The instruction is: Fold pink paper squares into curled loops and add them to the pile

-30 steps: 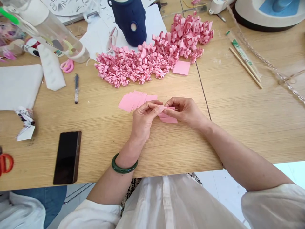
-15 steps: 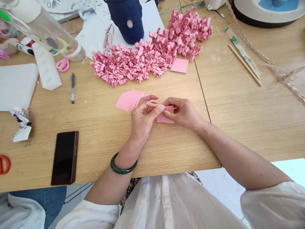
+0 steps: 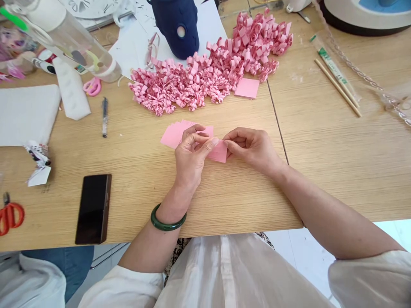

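Observation:
Between finger and thumb, my left hand (image 3: 194, 154) pinches a pink paper piece (image 3: 218, 152) that shows fine parallel lines, perhaps cuts. My right hand (image 3: 248, 147) pinches at the right edge of the same paper, its other fingers curled. Behind my left hand, several pink paper squares (image 3: 175, 133) lie fanned out on the table, partly covered by my fingers. Farther back spreads a long heap of curled pink paper pieces (image 3: 192, 79). At its right end a small stack of pink squares (image 3: 247, 88) lies flat.
A phone (image 3: 93, 208) and red-handled scissors (image 3: 11, 214) lie at left. Behind them are a pen (image 3: 105, 117), pink scissors (image 3: 92, 87) and a clear bottle (image 3: 86, 47). A dark blue cup (image 3: 176, 28) stands behind the heap. Wooden sticks (image 3: 337, 87) lie at right.
My right hand has drawn slightly right, from over the paper to its right edge. The view has shifted a little, showing more of the red-handled scissors.

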Demonstrator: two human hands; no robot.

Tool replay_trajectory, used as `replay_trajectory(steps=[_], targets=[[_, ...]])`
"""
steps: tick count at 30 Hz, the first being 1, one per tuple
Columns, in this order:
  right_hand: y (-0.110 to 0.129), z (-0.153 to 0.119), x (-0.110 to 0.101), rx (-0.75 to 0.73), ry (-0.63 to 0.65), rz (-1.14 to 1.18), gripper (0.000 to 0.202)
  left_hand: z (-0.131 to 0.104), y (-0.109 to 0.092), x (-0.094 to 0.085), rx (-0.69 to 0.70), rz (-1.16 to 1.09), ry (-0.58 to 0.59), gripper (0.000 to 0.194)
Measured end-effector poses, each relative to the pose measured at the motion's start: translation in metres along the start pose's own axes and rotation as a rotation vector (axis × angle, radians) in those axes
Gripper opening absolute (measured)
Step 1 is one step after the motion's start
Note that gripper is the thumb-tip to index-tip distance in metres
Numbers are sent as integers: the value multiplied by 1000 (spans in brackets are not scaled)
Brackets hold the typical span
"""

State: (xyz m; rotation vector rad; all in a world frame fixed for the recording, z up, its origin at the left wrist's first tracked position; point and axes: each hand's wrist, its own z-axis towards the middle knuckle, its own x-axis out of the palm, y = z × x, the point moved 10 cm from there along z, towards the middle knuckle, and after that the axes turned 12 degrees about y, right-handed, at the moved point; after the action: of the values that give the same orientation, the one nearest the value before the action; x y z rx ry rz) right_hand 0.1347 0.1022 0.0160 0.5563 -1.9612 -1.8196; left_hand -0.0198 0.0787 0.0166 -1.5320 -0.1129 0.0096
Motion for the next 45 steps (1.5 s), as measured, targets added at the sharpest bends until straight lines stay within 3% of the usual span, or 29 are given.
replay_trajectory(steps=[10, 22, 25, 29, 45], targets=[[2, -1, 2, -4, 8, -47, 12, 1, 0, 1, 6, 10, 40, 30], [3, -2, -10, -16, -92, -51, 9, 4, -2, 0, 6, -11, 38, 31], [3, -2, -11, -16, -99, -50, 10, 3, -9, -2, 68, 39, 28, 28], [3, -3, -11, -17, -104, -50, 10, 2, -20, 6, 135, 155, 100, 17], [2, -2, -13, -28, -116, -81, 8, 2, -25, 7, 195, 326, 140, 8]])
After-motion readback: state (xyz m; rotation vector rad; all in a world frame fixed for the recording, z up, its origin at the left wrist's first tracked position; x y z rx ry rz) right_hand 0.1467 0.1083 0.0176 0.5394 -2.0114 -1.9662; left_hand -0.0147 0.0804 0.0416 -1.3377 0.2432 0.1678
